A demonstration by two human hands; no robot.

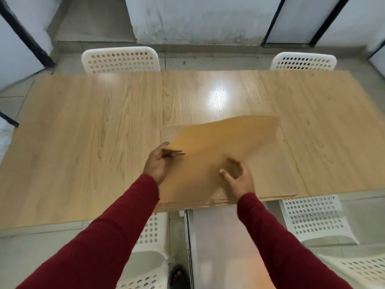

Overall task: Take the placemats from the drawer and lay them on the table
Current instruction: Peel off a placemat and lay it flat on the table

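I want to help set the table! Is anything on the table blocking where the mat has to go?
Nothing visible does. The left hand holds the top placemat, and the wooden table around it shows only bare wood.

Placemats (218, 155) lie on the table (83, 132), chairs (120, 59) behind.

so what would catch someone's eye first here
Two hands in dark red sleeves work a tan placemat at the near edge of the wooden table: the left hand lifts its left edge, the right hand rests on top. White perforated chairs line the far side.
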